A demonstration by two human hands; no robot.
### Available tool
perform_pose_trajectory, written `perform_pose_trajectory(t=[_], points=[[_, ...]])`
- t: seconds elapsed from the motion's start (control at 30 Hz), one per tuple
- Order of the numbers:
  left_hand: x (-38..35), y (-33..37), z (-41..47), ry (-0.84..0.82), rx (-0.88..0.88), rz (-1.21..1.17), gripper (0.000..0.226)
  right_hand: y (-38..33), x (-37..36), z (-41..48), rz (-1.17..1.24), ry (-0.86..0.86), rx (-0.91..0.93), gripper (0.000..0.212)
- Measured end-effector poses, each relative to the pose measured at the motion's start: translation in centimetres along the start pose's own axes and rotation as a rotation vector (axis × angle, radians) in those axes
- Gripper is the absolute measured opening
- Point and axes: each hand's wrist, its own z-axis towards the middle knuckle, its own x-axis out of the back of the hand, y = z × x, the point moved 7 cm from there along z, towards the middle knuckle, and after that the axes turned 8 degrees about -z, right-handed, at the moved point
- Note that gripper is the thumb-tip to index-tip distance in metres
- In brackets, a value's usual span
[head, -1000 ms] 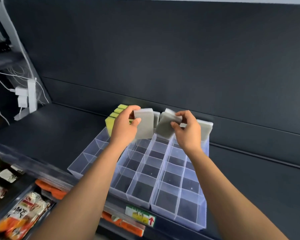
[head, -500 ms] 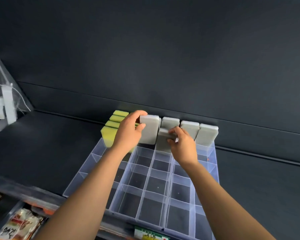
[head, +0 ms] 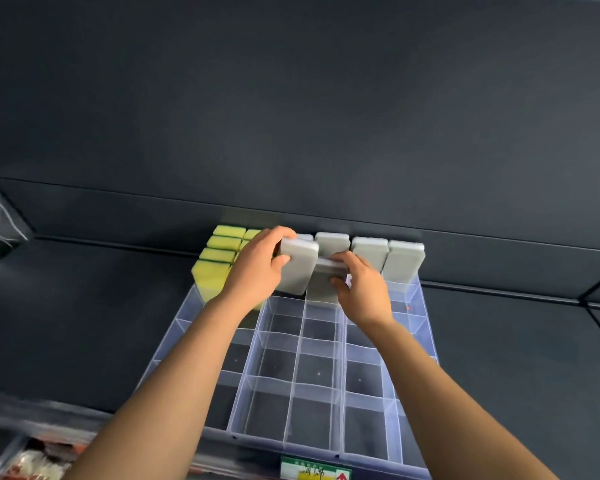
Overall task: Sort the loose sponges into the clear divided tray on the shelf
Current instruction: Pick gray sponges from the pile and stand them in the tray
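A clear divided tray (head: 250,403) lies on the dark shelf. Several yellow-green sponges (head: 212,274) stand on end in its far left cells. Grey sponges (head: 403,261) stand in a row along the far right cells. My left hand (head: 257,271) grips an upright grey sponge (head: 297,268) just above the far cells. My right hand (head: 362,292) presses another grey sponge (head: 323,284) down into a cell in front of the back row. Most near cells hold nothing.
The dark back wall (head: 291,116) rises right behind the tray. A lower shelf with packaged goods (head: 39,462) shows at the bottom left. A green and yellow label (head: 314,471) sits on the shelf's front edge.
Both hands moved forward and down toward the tray's far cells. The right hand's grey sponge has sunk lower into a cell. The camera moved closer and tilted.
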Motion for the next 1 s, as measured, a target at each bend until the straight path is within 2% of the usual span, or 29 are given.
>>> perform_pose_trajectory(t=[0.4, 0.5, 0.57, 0.73, 0.83, 1.0], points=[[-0.4, -0.8, 0.4, -0.026, 0.016, -0.065, 0.031, -0.1, 0.1, 0.1, 0.003, 0.016, -0.028, 0.031], [-0.7, -1.5, 0.2, -0.034, 0.041, 0.018, 0.029, -0.2, 0.0, 0.1, -0.009, 0.016, -0.028, 0.031], [-1.0, -1.4, 0.2, -0.031, -0.004, 0.153, 0.029, -0.2, 0.0, 0.2, -0.028, 0.024, -0.025, 0.030], [-2.3, 0.1, 0.5, -0.008, -0.326, 0.434, 0.042, -1.4, 0.4, -0.3, -0.195, 0.173, 0.121, 0.032], [-3.1, -0.6, 0.1, -0.068, -0.324, 0.464, 0.039, -1.8, 0.6, -0.6, -0.261, 0.220, 0.171, 0.031], [-3.1, -0.7, -0.2, -0.069, -0.290, 0.429, 0.030, -2.0, 0.4, -0.9, -0.321, 0.197, 0.163, 0.029]])
